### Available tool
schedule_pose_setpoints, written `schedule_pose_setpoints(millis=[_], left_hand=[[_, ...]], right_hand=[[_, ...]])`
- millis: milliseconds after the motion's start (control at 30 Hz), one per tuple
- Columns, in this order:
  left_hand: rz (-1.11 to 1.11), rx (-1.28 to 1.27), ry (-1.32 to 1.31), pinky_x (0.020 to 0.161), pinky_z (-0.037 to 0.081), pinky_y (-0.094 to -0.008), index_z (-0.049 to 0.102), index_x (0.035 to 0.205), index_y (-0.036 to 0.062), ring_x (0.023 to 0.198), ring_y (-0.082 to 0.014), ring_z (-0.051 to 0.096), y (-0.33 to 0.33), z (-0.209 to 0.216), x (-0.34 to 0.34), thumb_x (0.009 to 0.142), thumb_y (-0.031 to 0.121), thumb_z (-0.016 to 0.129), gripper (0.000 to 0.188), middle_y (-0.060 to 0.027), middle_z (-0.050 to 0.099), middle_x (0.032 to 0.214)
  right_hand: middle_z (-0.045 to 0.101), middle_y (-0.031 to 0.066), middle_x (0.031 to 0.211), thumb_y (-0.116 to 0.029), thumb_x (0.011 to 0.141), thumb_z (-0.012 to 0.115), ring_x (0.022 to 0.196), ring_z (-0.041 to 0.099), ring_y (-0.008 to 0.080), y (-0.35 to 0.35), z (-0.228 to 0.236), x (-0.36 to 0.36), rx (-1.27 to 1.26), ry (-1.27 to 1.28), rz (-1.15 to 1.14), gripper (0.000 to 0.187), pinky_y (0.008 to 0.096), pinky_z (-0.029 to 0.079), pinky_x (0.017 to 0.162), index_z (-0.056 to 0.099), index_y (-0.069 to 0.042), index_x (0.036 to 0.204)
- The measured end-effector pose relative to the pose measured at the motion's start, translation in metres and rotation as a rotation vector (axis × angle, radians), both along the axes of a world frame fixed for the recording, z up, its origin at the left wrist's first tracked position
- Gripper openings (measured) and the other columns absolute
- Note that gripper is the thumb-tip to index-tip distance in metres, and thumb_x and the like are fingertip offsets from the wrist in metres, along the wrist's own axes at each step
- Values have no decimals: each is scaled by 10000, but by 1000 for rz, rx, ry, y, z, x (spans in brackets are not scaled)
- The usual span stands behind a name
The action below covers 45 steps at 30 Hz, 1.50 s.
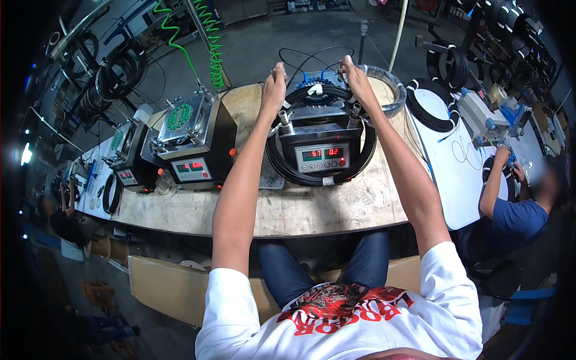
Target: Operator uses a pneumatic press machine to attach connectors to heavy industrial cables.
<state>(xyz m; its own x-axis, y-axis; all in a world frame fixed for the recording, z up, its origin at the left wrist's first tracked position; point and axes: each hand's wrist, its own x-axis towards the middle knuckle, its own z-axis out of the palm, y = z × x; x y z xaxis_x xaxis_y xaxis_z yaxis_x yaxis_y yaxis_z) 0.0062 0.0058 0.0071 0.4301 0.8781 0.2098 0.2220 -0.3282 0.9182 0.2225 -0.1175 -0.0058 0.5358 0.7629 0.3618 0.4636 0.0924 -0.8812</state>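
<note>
A black bench polishing machine (304,137) with a lit red digital display stands in front of me. A round fixture with blue connectors (318,79) sits on its top. My left hand (275,90) is at the machine's far left corner, fingers closed. My right hand (358,83) is at the far right corner, its fingers also closed. What each hand grips is hidden behind the fingers. A coil of black cable (354,173) hangs around the machine's front, and its upper part lies across the top. Metal clamp posts (286,123) stand at the near corners.
Left of it stand two similar machines (192,165) with green fixtures, and a small bottle (164,180). At right, black cable coils (433,105) lie on a white table, where a co-worker (517,204) handles cable. Green coiled hoses (211,48) hang beyond the wooden bench (324,211).
</note>
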Motion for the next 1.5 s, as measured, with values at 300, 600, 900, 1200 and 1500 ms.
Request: schedule_pose_setpoints(millis=[300, 600, 900, 1200, 1500], left_hand=[[13, 203, -135, 884, 456, -360, 597, 1272, -30, 946, -268, 614, -1, -12, 10, 1022, 448, 395, 576, -157, 662, 978], [-61, 96, -167, 866, 434, -274, 551, 1346, -20, 859, -180, 559, -3, -7, 7, 987, 314, 409, 511, -83, 617, 921], [-19, -6, -198, 948, 423, -299, 533, 1370, -2, 988, -203, 592, -8, -5, 6, 998, 327, 366, 524, -109, 643, 1011], [-116, 23, -29, 1021, 413, -377, 381, 1497, 50, 1186, -294, 559, -13, 6, 3, 872, 730, 520, 934, -205, 592, 1218], [-115, 95, -5, 1016, 427, -428, 219, 1563, 68, 1193, -364, 556, -13, 0, 0, 760, 729, 659, 1130, -274, 538, 1267]], right_hand=[[673, 215, 1201, -255, 962, 596, 1119, 647, 269, 7, -16, 17, 61, 48, 45, 475, 320, 474, 956, 561, 66, 1311], [686, 215, 1158, -276, 986, 562, 1077, 656, 259, 1, -12, 18, 28, 80, 48, 484, 305, 472, 942, 552, 91, 1302], [702, 191, 999, -376, 1015, 505, 953, 656, 233, -2, -8, 13, 18, 14, -3, 493, 315, 477, 880, 599, 50, 1245], [661, 250, 1158, -646, 900, 571, 1135, 622, 316, -12, 9, -6, 17, 72, -1, 871, 366, 456, 992, 531, 112, 1327], [583, 335, 1275, -709, 751, 683, 1229, 579, 391, -16, 11, -12, -111, -25, -4, 1062, 413, 466, 1018, 464, 110, 1391]])
